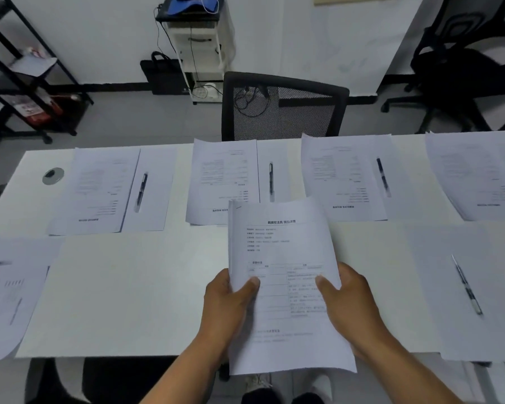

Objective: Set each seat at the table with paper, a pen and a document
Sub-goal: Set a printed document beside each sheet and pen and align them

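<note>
Paper stack: white printed document held up over the near edge of the desk, its bottom hanging past the rim.
Left grip: left hand pinches the left margin, thumb on top.
Right grip: right hand clamps the right margin, thumb pressed on the print.
Far side: three sets already laid, each with sheets and a pen; a fourth shows at the right edge.
Near right: blank sheet with a pen on it, no document yet, by my reading.
Handling: light, floppy, slippery between pages; best held by both edges low down, or it fans out.
</note>
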